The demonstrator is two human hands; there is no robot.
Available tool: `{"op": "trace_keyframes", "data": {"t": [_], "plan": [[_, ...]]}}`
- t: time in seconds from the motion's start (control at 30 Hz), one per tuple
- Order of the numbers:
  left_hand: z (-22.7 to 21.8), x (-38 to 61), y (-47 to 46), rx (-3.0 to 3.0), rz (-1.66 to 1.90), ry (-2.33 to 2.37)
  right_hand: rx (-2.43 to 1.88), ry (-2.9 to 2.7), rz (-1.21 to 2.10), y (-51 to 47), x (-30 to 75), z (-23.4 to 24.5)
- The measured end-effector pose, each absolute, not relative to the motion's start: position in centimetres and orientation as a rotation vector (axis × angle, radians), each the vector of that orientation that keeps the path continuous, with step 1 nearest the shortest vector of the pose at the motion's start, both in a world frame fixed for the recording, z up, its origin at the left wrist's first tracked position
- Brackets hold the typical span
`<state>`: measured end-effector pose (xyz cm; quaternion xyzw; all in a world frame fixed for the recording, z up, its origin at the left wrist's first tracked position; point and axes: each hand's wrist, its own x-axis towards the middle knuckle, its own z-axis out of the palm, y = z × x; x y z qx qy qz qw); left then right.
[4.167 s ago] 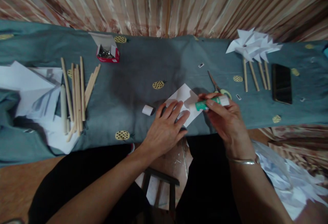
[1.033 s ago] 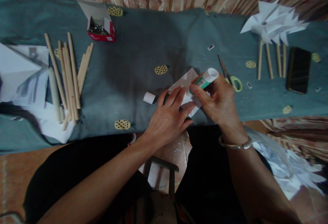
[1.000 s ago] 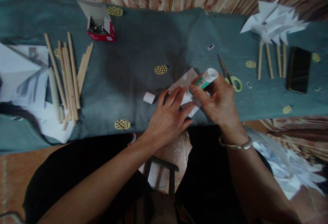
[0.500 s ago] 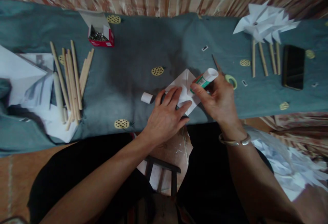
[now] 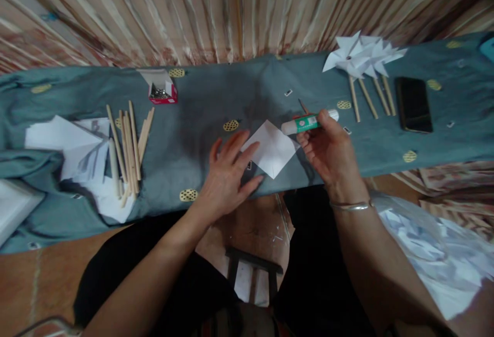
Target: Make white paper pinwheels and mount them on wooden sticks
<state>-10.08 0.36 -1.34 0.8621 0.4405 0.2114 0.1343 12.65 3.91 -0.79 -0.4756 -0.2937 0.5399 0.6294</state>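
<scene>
A square of white paper [image 5: 272,152] with folded corners lies on the blue-green cloth in front of me. My left hand [image 5: 227,175] is at its left side, fingers spread, with fingertips over or close to the paper's left corner. In my right hand [image 5: 332,154] is a glue stick [image 5: 306,123] with a green label, held almost level above the paper's right corner. Its uncapped white end points left. Behind the glue stick only a thin blade tip of the scissors [image 5: 303,105] shows. The white cap is out of sight, perhaps under my left hand.
Left of me are wooden sticks [image 5: 133,146], white paper sheets [image 5: 67,141] and an open red box [image 5: 164,95] of small metal pieces. Paper pinwheels [image 5: 349,56] on sticks and a phone [image 5: 414,104] lie at the right. A plastic bag [image 5: 428,244] of white paper pieces sits lower right.
My right hand has tipped the glue stick level and lifted it off the paper. My left hand has slid left off the paper's middle, to where the cap lay. The view has tilted up.
</scene>
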Motion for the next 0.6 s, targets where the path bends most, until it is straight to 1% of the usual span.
{"op": "trace_keyframes", "data": {"t": [0.13,0.3,0.6], "plan": [[-1.4,-13.6,1.5,2.405,0.583,1.454,-1.041,-0.638,1.344,3.3,12.0,-0.4],[-2.0,-14.9,1.9,2.313,0.516,1.485,-1.097,-0.658,1.42,2.5,11.0,-0.1],[-1.4,-13.6,1.4,2.144,0.701,1.478,-1.091,-0.713,1.527,1.6,7.6,-0.5]]}}
